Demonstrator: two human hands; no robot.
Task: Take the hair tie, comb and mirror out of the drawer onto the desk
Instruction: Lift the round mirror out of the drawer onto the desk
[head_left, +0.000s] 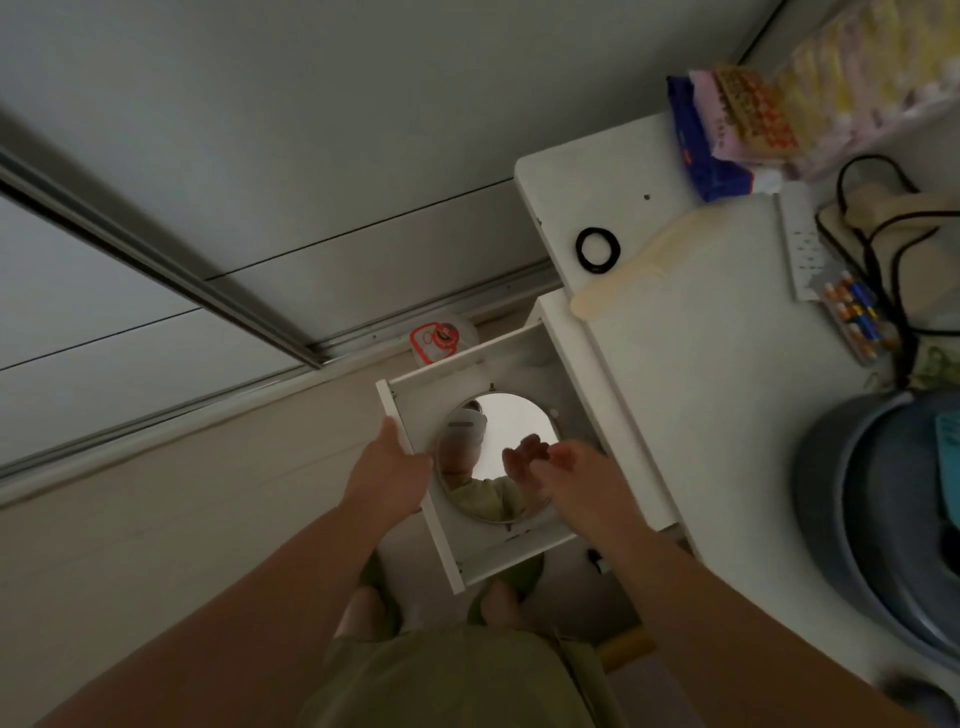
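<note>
The white drawer (441, 374) is pulled out from under the white desk (701, 364). A round mirror (514, 421) lies flat inside it. My left hand (387, 475) grips the drawer's front panel at its left edge. My right hand (576, 480) hovers over the mirror's right rim with fingers apart, holding nothing; its reflection shows in the glass. On the desk's near-left corner lie a black hair tie (597, 249) and, just right of it, a cream comb (639, 265) that reaches the desk edge.
At the back of the desk are snack packets (727, 130), a white remote (802, 244), a pack of batteries (857, 317) and black cables (883, 228). A grey round basin (852, 519) sits on the right. A white bag with a red print (441, 338) lies on the floor.
</note>
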